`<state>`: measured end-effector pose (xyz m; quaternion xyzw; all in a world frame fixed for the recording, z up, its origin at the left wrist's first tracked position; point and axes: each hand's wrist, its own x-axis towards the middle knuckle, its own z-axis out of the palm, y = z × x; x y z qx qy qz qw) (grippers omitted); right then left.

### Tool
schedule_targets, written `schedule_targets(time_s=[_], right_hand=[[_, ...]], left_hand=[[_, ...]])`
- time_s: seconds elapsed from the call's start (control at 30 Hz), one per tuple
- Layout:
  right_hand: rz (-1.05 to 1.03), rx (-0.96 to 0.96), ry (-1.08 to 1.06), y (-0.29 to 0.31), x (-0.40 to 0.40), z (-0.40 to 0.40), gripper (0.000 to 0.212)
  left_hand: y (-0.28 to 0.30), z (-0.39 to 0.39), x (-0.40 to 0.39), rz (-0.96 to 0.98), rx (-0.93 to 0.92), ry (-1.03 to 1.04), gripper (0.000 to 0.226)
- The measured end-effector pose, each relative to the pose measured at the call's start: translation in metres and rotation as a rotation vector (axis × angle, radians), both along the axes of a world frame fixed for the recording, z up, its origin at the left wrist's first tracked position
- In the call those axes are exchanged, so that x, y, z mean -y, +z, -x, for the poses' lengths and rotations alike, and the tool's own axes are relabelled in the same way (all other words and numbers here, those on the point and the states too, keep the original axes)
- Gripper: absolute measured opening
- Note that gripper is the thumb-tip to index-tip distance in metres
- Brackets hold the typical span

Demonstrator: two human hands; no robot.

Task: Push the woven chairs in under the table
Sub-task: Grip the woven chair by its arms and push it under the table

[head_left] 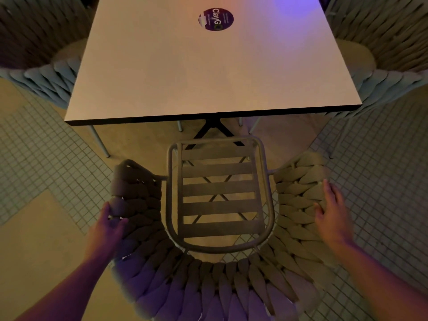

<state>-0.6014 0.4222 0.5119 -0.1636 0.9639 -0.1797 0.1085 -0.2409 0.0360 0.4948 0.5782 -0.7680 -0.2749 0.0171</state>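
A woven chair (208, 281) with a slatted seat (218, 188) stands right below me, its front a little short of the near edge of the square white table (162, 77). My left hand (107, 228) grips the chair's left woven arm from outside. On the right woven arm rests my right hand (331, 214), fingers spread over the weave. Two more woven chairs, one at the left (46, 72) and one at the right (389, 72), sit tucked against the table's sides.
A round purple sticker (215, 19) lies on the tabletop. The table's black base (212, 128) shows under the near edge. The floor is small square tiles (34, 140) mixed with plain beige patches. Light is dim with a purple glow.
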Motion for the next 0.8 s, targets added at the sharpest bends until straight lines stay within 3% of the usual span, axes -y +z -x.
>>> schedule_targets(time_s=[0.2, 0.33, 0.47, 0.53, 0.67, 0.8], right_hand=[[0.017, 0.018, -0.003, 0.002, 0.0, 0.0, 0.073], [-0.003, 0.058, -0.021, 0.008, 0.001, -0.003, 0.071], [0.044, 0.084, -0.093, 0.024, -0.007, -0.022, 0.065], [0.076, 0.114, -0.131, 0.032, -0.021, -0.036, 0.063], [0.134, 0.202, -0.174, 0.038, -0.065, -0.042, 0.057], [0.125, 0.249, -0.245, 0.039, -0.119, -0.015, 0.056]], left_hand=[[0.003, 0.001, -0.001, -0.032, 0.03, 0.006, 0.067], [0.017, 0.02, -0.014, 0.092, 0.112, 0.002, 0.067], [0.036, 0.063, -0.055, 0.247, 0.097, -0.269, 0.069], [0.044, 0.089, -0.084, 0.171, 0.059, -0.423, 0.064], [0.061, 0.147, -0.148, -0.094, 0.008, -0.484, 0.056], [0.069, 0.208, -0.222, -0.14, -0.03, -0.592, 0.049]])
